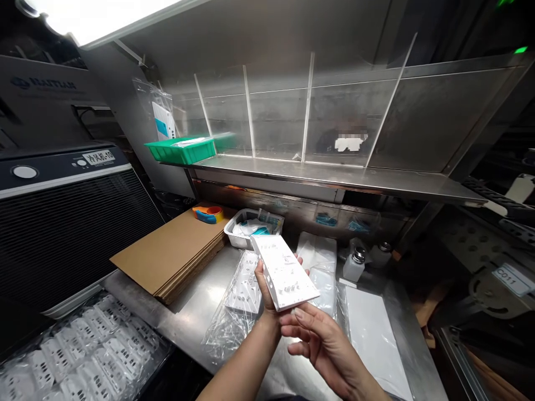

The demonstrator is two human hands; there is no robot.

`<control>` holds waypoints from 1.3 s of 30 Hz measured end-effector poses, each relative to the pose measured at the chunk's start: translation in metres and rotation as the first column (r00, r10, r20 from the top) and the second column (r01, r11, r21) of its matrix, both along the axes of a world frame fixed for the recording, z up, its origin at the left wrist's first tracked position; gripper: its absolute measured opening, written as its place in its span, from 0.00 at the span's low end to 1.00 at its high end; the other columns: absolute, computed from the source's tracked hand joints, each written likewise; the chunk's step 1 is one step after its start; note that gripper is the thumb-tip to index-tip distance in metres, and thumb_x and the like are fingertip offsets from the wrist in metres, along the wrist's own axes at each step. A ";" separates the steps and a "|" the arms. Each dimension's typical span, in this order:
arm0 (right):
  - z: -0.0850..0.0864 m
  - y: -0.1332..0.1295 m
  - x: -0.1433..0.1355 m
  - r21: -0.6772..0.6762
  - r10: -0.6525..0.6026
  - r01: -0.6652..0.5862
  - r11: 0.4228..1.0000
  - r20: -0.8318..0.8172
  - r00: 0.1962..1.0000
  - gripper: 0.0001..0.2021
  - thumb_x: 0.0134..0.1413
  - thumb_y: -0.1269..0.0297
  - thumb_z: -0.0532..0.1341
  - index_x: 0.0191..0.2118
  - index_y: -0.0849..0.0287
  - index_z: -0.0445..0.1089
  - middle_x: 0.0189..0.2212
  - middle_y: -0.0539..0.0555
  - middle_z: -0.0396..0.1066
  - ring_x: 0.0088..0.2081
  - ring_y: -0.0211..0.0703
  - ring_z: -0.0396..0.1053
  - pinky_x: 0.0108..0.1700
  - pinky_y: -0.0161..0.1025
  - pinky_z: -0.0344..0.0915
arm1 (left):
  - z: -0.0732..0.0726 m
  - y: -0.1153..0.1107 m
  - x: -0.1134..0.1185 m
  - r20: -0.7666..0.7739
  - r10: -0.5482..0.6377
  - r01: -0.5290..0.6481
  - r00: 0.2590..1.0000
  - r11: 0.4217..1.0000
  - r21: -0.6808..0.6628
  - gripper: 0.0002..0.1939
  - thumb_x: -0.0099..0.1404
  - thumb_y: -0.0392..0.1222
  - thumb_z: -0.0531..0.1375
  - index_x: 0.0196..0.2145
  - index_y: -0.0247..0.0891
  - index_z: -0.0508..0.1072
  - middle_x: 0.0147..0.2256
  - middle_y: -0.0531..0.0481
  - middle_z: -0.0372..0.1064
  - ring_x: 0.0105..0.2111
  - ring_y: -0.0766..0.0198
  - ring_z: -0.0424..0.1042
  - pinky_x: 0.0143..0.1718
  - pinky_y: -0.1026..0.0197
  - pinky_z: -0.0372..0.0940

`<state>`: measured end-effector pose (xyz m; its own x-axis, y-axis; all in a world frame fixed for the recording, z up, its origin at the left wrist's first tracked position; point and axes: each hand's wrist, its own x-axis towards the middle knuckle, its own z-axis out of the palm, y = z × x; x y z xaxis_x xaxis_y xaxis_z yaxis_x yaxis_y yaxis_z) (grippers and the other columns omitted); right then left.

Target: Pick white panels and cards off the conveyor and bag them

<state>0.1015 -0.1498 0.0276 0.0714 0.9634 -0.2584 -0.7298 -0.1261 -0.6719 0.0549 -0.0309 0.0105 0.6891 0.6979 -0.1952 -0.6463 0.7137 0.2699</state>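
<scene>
While white panel (288, 273) is held, steel table (200, 295), metal shelf (317, 172)

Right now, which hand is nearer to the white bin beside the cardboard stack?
Left. The left hand, holding the white panel, is short of the white bin; the right hand is farther from it, by the panel's near end.

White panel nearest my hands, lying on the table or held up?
Held up: the panel sits in the left hand, thumb along one side, fingers past the other.
</scene>
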 end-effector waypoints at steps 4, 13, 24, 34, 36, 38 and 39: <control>-0.001 0.005 -0.010 -0.031 -0.019 0.017 0.999 -0.065 0.998 0.16 0.50 0.67 0.63 0.46 0.65 0.66 0.37 0.59 0.72 0.37 0.42 0.71 0.33 0.35 0.69 | 0.001 0.000 -0.002 0.027 0.027 -0.030 0.999 0.993 0.114 0.31 0.59 0.62 0.47 0.48 0.37 0.69 0.46 0.42 0.70 0.48 0.51 0.67 0.48 0.50 0.65; -0.001 0.014 -0.019 -0.082 -0.111 0.109 0.991 -0.016 0.994 0.12 0.44 0.67 0.67 0.37 0.66 0.70 0.31 0.55 0.72 0.29 0.36 0.69 0.31 0.32 0.69 | -0.012 -0.003 -0.001 0.055 0.049 -0.052 0.997 0.996 0.070 0.34 0.58 0.64 0.49 0.53 0.38 0.66 0.49 0.42 0.68 0.44 0.50 0.70 0.46 0.49 0.66; -0.077 0.019 0.040 -0.222 0.223 -0.022 0.975 0.974 0.032 0.12 0.57 0.71 0.50 0.41 0.60 0.69 0.35 0.59 0.73 0.39 0.49 0.71 0.42 0.44 0.63 | -0.016 0.020 -0.029 -0.074 -0.053 0.054 0.996 0.998 0.018 0.31 0.60 0.61 0.50 0.56 0.41 0.61 0.44 0.44 0.71 0.47 0.46 0.68 0.45 0.40 0.62; -0.159 0.058 0.099 -0.343 0.363 0.152 0.927 0.921 -0.141 0.08 0.56 0.76 0.52 0.36 0.64 0.69 0.41 0.59 0.68 0.50 0.49 0.61 0.51 0.50 0.56 | -0.060 -0.036 -0.087 -0.461 -0.365 0.269 0.809 0.927 -0.261 0.29 0.57 0.55 0.59 0.51 0.37 0.64 0.40 0.41 0.72 0.49 0.43 0.66 0.37 0.42 0.68; -0.164 0.063 0.115 -0.378 0.388 0.145 0.915 0.920 -0.051 0.05 0.57 0.68 0.56 0.35 0.63 0.68 0.37 0.54 0.69 0.44 0.45 0.65 0.48 0.49 0.60 | -0.058 -0.041 -0.092 -0.485 -0.360 0.262 0.797 0.929 -0.259 0.28 0.57 0.54 0.59 0.51 0.37 0.64 0.40 0.41 0.72 0.49 0.44 0.66 0.35 0.45 0.69; -0.169 0.067 0.129 -0.425 0.419 0.111 0.898 0.905 0.075 0.09 0.55 0.61 0.59 0.33 0.63 0.68 0.31 0.50 0.69 0.35 0.40 0.68 0.40 0.44 0.65 | -0.054 -0.043 -0.088 -0.484 -0.367 0.281 0.795 0.928 -0.243 0.27 0.58 0.54 0.58 0.50 0.36 0.64 0.39 0.39 0.71 0.48 0.45 0.67 0.33 0.48 0.69; -0.171 0.069 0.134 -0.443 0.428 0.090 0.892 0.892 0.145 0.11 0.55 0.59 0.59 0.31 0.63 0.68 0.29 0.49 0.68 0.31 0.38 0.68 0.36 0.41 0.66 | -0.052 -0.043 -0.082 -0.480 -0.375 0.300 0.793 0.926 -0.227 0.26 0.58 0.53 0.58 0.49 0.35 0.64 0.39 0.39 0.71 0.46 0.47 0.68 0.32 0.51 0.69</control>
<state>0.2360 -0.0813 -0.1434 0.3516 0.8526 -0.3867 0.5449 -0.5223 -0.6560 -0.0271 -0.0737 -0.0418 0.6528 0.3815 -0.6545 -0.1551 0.9129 0.3775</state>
